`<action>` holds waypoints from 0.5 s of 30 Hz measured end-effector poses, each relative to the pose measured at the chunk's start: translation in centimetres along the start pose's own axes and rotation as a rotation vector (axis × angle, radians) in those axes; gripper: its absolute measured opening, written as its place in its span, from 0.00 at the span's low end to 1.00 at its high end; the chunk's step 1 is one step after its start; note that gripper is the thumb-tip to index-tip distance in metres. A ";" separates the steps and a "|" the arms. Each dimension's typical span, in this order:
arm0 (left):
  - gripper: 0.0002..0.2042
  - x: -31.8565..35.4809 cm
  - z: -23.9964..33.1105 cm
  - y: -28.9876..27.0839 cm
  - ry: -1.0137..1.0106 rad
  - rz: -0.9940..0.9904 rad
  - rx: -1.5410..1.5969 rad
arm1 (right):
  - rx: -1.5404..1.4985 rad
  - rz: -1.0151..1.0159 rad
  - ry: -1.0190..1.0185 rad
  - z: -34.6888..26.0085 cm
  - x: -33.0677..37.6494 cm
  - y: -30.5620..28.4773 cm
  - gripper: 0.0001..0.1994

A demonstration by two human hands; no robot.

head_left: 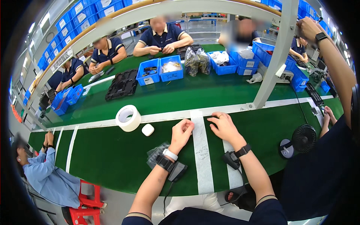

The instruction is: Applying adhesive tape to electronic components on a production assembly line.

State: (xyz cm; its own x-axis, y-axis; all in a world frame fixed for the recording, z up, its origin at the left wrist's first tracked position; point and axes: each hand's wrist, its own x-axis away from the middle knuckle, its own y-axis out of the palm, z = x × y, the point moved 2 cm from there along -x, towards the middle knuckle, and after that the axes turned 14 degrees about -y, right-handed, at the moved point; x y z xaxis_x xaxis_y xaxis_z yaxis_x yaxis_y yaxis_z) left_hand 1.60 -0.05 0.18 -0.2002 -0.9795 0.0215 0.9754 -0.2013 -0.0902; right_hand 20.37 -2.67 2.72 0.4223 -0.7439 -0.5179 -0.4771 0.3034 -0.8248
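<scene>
My left hand (181,135) is closed, thumb and fingertips pressed together at the left edge of a white tape strip (201,150) on the green table. Whatever it may pinch is too small to make out. To the right of that strip, my right hand (225,128) lies with its fingers apart, the fingertips close to the strip's far end. Under my right wrist runs a second white strip (234,176). A thick roll of white tape (133,124) and a small rounded white case (148,130) lie to the left of my left hand.
Clear plastic pieces (154,155) lie beside my left wrist. A black fan (303,138) stands at the right. Beyond the white rail are blue bins (149,79), a black tray (122,84) and co-workers. A grey post (272,60) rises at the right; another person's arm (335,56) reaches up beside it.
</scene>
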 end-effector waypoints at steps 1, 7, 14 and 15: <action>0.05 0.0 0.1 -0.1 0.010 -0.001 -0.003 | -0.012 0.010 -0.040 -0.1 0.0 -0.1 0.12; 0.05 0.2 0.1 0.0 0.053 -0.006 -0.130 | -0.139 -0.109 0.055 0.1 0.0 0.1 0.18; 0.05 0.3 0.3 0.0 0.024 -0.040 -0.161 | -0.039 -0.065 -0.022 0.0 0.4 0.6 0.22; 0.05 0.3 0.4 0.0 0.057 -0.019 -0.159 | -0.025 -0.084 -0.020 0.1 0.4 0.6 0.22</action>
State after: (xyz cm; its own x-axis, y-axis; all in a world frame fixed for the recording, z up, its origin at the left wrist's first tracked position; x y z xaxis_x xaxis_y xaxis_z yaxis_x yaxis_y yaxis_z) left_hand 1.63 -0.36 0.58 -0.2275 -0.9732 -0.0318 0.9453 -0.2130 -0.2471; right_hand 20.31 -2.72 1.97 0.4768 -0.7538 -0.4521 -0.4586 0.2255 -0.8596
